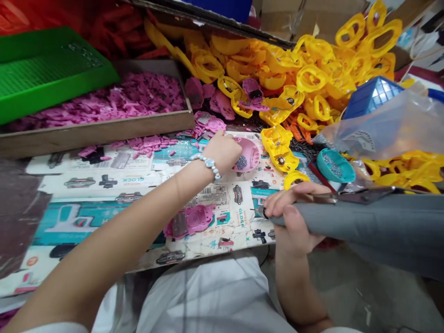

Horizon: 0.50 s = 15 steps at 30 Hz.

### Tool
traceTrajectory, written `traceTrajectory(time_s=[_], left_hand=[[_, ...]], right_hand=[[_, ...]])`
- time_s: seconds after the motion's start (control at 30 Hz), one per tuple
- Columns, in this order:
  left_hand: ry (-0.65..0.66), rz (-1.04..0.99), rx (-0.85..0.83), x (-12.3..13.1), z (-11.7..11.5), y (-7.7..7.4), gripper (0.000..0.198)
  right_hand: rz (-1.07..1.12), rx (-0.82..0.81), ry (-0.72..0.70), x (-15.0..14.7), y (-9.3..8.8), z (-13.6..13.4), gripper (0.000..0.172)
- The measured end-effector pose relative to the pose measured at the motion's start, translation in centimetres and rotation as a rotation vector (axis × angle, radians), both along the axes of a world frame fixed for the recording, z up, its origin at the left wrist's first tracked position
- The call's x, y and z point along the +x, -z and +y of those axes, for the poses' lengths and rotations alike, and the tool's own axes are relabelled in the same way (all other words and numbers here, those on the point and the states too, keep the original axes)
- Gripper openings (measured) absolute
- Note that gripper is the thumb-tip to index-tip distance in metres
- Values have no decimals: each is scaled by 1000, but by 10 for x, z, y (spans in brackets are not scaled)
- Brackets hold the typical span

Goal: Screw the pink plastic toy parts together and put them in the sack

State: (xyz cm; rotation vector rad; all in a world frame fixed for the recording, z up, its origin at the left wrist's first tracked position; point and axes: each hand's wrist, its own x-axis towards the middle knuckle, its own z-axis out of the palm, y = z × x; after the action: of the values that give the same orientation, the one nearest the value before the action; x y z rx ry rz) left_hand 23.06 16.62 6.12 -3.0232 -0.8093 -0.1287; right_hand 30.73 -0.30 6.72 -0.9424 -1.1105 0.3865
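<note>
White shirt (208, 296) closest. Left hand (222, 151) over pink plastic dish (253, 155) at 12 o'clock, fingers on small screws (241, 162), pinch unclear; tiny, fiddly. Right hand (294, 217) closed round grey-wrapped tool (364, 222), stiff, held mid-body. Light pink toy shell (190, 221) at 11 o'clock, take by edges. Wooden tray edge (97, 134) at 10 o'clock, yellow plastic shells (312, 78) crowd 1 o'clock.

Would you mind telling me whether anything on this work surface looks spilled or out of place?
Yes: loose pink plastic pieces lie on the printed cardboard sheet, outside the cardboard tray, so they look spilled from the heap inside it.
</note>
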Motion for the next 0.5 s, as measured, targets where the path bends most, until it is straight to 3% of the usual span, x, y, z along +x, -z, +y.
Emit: traceTrajectory(time_s=[0.17,0.3,0.4,0.5], left_hand=[[-5,-153,-78,-14,5,5,21],[-182,-313,-151,-46,-19,-2,25],[-338,-584,-460,-81,-61,1,15],[-435,-771,-816,-109,-103,15,9]], right_hand=[[35,63,-12,7,-1,7,25],[35,64,-12,3,-3,13,25],[37,79,-68,-7,-7,9,24],[64,29,-144,-21,-12,2,23]])
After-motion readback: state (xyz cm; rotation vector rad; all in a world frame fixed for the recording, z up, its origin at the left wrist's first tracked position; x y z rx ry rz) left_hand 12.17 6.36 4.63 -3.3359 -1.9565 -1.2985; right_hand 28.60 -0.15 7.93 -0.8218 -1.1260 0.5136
